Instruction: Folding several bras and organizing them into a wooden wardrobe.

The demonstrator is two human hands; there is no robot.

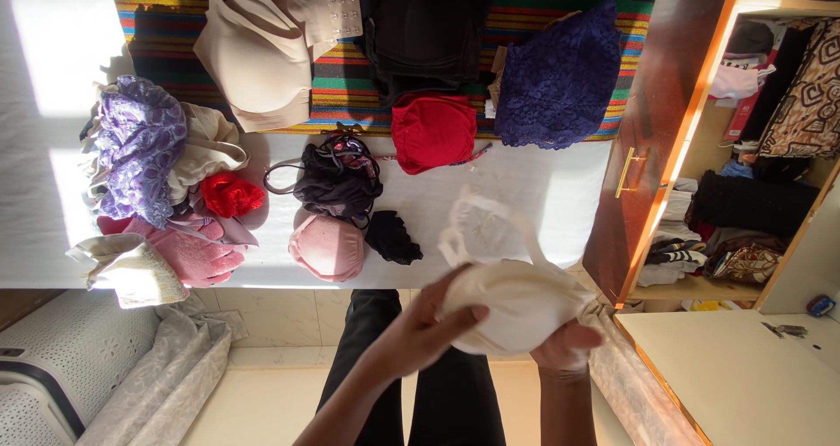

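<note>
A cream bra [516, 297] is held in front of me over the near edge of the white bed [560, 192]. My left hand [420, 328] grips its left cup from the side, fingers curled over the fabric. My right hand [567, 345] holds it from underneath at the right. A white strap part [481, 227] of the bra rests up on the sheet. My dark trouser legs [437, 393] show below.
Underwear lies sorted on the bed: pink bra [325, 247], black pieces [337, 184], red one [433, 131], blue lace [560, 79], beige bra [258, 52], purple lace pile [136, 149]. An open wardrobe door [665, 122] and shelves stand right. A white basket [52, 367] sits lower left.
</note>
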